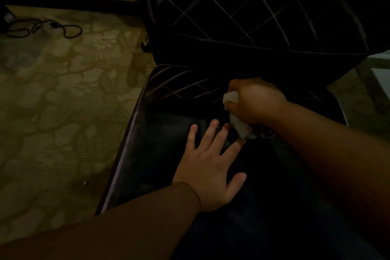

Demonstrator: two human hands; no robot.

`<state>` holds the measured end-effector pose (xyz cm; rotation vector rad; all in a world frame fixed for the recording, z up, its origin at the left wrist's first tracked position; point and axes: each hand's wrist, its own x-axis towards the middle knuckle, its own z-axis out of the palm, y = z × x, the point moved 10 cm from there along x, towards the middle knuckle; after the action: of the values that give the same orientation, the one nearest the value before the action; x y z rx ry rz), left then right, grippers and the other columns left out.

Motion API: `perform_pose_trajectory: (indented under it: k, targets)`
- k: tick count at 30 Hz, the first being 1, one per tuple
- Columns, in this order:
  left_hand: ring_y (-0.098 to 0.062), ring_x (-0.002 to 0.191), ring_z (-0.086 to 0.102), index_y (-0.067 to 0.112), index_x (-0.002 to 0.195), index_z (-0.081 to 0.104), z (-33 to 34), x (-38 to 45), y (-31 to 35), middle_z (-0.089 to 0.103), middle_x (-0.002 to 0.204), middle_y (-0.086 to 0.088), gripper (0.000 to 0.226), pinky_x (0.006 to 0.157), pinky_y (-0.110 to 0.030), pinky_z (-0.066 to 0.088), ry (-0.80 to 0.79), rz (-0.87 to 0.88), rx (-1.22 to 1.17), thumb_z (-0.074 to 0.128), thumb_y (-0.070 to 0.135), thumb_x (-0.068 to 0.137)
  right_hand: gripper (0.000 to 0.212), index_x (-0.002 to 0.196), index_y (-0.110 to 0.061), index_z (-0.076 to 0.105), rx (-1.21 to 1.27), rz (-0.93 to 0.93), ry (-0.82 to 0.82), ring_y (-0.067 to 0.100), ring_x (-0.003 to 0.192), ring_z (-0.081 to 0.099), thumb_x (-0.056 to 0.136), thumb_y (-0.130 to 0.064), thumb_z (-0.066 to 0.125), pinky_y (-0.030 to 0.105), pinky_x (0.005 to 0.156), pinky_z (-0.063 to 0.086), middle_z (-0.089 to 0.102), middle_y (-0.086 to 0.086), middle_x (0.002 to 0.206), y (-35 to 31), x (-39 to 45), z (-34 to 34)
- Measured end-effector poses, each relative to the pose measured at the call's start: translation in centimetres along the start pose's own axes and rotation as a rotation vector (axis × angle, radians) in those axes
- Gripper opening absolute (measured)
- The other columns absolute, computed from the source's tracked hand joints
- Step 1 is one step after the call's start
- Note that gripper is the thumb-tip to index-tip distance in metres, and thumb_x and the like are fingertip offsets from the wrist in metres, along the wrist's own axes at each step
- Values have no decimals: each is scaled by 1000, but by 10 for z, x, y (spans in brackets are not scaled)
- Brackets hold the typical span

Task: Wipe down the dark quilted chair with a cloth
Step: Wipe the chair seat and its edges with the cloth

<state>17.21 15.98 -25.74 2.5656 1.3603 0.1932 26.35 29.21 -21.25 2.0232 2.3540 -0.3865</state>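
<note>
Counting what lies under me: one chair (pixel 160 137), one cloth (pixel 238 124), and my two hands. My right hand (pixel 255 101) is curled into a fist round the pale cloth, which is bunched up and sticks out of the fist on the near and left sides. The fist sits far back on the seat, right where the seat meets the quilted backrest (pixel 253 17). My left hand (pixel 211 167) lies flat on the seat with its fingers spread and straight, holding nothing; its index fingertip is just beside the hanging end of the cloth, and I cannot tell whether the two touch.

The chair is dark, with pale stitched lines crossing in diamonds on the backrest and on the rear strip of the seat. To the left is a patterned yellowish carpet (pixel 59 101). One black cable (pixel 44 27) lies looped on it near the far wall, and a single small speck (pixel 85 183) lies on the carpet close to the seat's left edge.

My right forearm crosses the right part of the seat and covers it. The room is dim, so the near part of the seat fades into black. The backrest is cut off at the top of the view, and the far left end of the cable is hard to make out.
</note>
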Motion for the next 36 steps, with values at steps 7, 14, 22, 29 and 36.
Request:
perform_pose_trajectory:
  k: [7,14,22,29,36]
  targets:
    - [-31,157,0,31,156,29,-2,0,0,28,164,-10,71,118,-60,-15,-15,-6,-22,33,66,95,24,105,-18,61,72,146,17,24,83,59,97,-39,54,30,63,44,66,6,101,-1,24,3]
    - [-34,156,2,31,157,28,-3,1,-1,29,162,-9,71,118,-59,-20,-32,-6,-44,35,66,96,25,113,-22,59,58,-8,23,16,80,49,95,-40,59,27,62,35,59,0,97,-22,10,3]
    - [-33,156,0,33,160,24,-9,0,-1,23,164,-6,72,116,-54,-26,-30,4,-85,39,65,97,22,107,-23,60,162,89,18,18,80,54,95,-41,57,27,62,38,57,-3,93,-22,30,5]
    - [-26,157,-9,35,161,25,-27,-11,-19,14,169,0,64,121,-53,-17,-108,-60,-51,39,57,102,30,116,-20,58,-16,-3,-8,23,88,55,95,-41,58,29,69,40,61,5,104,-37,17,3]
    - [-22,150,-34,35,161,-13,-28,-56,-82,-28,167,2,77,122,-52,-18,-159,-318,-3,20,70,100,29,115,-15,59,105,183,8,21,81,48,100,-37,50,28,66,34,63,9,116,-43,40,6]
